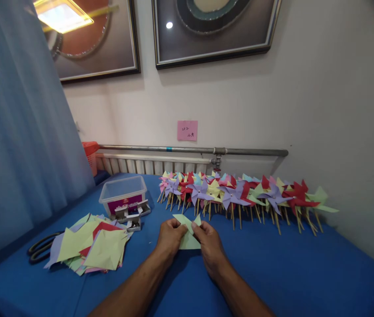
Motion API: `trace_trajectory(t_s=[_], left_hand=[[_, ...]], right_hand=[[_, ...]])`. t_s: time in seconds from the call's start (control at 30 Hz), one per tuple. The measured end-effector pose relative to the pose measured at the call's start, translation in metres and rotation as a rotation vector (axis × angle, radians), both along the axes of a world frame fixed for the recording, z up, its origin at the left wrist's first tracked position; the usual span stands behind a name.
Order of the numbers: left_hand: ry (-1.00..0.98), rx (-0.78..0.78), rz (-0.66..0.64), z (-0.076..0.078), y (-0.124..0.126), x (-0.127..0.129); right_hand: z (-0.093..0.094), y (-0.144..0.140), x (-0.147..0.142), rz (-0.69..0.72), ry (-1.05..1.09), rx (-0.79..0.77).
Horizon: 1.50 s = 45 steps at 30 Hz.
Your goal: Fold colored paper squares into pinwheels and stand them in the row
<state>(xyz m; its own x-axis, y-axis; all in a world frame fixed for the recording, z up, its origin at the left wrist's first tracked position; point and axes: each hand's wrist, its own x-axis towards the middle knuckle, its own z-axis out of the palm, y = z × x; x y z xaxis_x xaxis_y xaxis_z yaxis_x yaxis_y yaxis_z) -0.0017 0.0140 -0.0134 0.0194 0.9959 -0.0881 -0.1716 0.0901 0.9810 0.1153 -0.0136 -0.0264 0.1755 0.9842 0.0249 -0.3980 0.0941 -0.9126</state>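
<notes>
Between my two hands is a light green paper square (189,241) with slits cut in from its corners, held just above the blue cloth. My left hand (170,237) pinches its left side between thumb and fingers. On the right side, my right hand (209,242) grips the paper the same way, thumb on top. Two pointed corners stand up beyond the thumbs. To the left lies a loose pile of coloured paper pieces (108,248), yellow, purple, red and green. Beyond my hands stand many finished paper pinwheels (235,193) on wooden sticks.
Scissors with black handles (42,248) lie partly under the paper pile. Small open boxes (134,222) with metal bits sit before a clear plastic tub (122,191). A pipe (187,150) and radiator run along the wall. A blue curtain (25,123) hangs at left.
</notes>
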Motion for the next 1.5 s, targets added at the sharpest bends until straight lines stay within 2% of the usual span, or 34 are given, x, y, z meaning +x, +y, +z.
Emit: trace_trajectory(t_s=[0.5, 0.73, 1.13, 1.3, 1.5], left_hand=[[-0.027, -0.045, 0.026, 0.000, -0.001, 0.003], [-0.052, -0.046, 0.013, 0.000, -0.003, 0.005], [-0.240, -0.122, -0.076, 0.017, -0.014, 0.004], [-0.163, -0.093, -0.091, 0.010, -0.010, 0.002], [-0.069, -0.067, -0.019, 0.005, -0.005, 0.000]], right_hand=[[-0.002, 0.005, 0.000, -0.079, -0.122, 0.042], [-0.010, 0.011, -0.002, -0.138, -0.180, 0.036], [-0.004, 0.008, 0.001, -0.223, -0.320, 0.054], [-0.001, 0.006, 0.001, -0.176, -0.310, 0.052], [-0.002, 0.006, 0.002, -0.128, -0.281, 0.055]])
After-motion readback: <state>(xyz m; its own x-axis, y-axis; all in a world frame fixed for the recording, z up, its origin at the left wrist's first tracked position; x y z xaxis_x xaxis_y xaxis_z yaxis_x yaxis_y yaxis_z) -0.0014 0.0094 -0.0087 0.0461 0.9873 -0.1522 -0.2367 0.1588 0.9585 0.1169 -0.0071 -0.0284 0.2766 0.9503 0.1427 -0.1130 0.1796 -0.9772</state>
